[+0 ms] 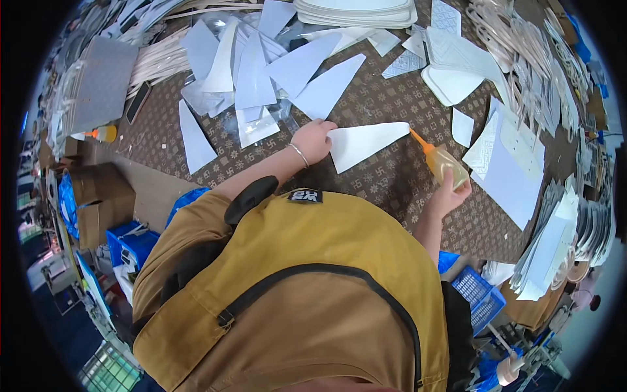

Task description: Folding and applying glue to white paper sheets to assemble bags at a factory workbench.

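Note:
A white, roughly triangular flat piece (362,146) lies on the brown patterned tabletop in front of me. At its wide left end, my left hand (314,141) grips the edge with bent fingers, a bracelet on the wrist. My right hand (450,194) is wrapped round a translucent squeeze bottle (448,168) holding yellowish liquid. The bottle is tilted, and its orange nozzle (418,139) meets the piece's narrow right tip. Whether any liquid is coming out is too small to tell.
Beyond my left hand lie several loose white pieces (255,75). A phone (138,102) and another orange-capped bottle (104,134) sit at the left. White sheets (506,170) spread at the right, below bundled strips (516,39). A blue crate (479,297) stands beside the table, low right.

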Action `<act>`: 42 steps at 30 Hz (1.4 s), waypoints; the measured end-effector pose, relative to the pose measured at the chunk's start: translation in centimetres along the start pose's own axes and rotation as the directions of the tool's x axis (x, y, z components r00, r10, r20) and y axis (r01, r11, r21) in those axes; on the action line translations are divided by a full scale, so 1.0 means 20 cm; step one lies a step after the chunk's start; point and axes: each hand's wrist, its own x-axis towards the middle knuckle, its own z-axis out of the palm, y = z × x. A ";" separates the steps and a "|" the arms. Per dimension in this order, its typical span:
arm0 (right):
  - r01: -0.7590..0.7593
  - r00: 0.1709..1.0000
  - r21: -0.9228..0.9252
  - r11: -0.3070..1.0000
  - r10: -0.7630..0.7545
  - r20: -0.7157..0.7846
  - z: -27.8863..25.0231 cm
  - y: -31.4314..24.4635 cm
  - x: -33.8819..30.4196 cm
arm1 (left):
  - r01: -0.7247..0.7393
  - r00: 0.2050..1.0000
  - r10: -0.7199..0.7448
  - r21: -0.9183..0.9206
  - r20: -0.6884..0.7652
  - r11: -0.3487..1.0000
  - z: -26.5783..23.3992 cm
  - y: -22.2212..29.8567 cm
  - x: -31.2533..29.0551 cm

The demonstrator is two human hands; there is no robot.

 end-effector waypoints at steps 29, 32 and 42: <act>-0.699 0.021 -0.395 0.596 0.569 0.822 0.55 -0.28 -0.58 | -0.244 0.948 -0.011 -0.751 -0.317 0.614 -0.27 0.15 -0.42; -0.503 -0.048 -0.503 0.703 0.559 0.828 0.60 -0.35 -0.68 | -0.319 0.910 -0.143 -0.877 -0.389 0.360 -0.41 -0.03 -0.41; -0.429 0.426 -0.496 0.755 0.653 0.625 0.16 -0.11 -0.47 | 0.513 0.014 -0.578 -0.490 -0.816 0.705 -0.97 -1.31 -0.78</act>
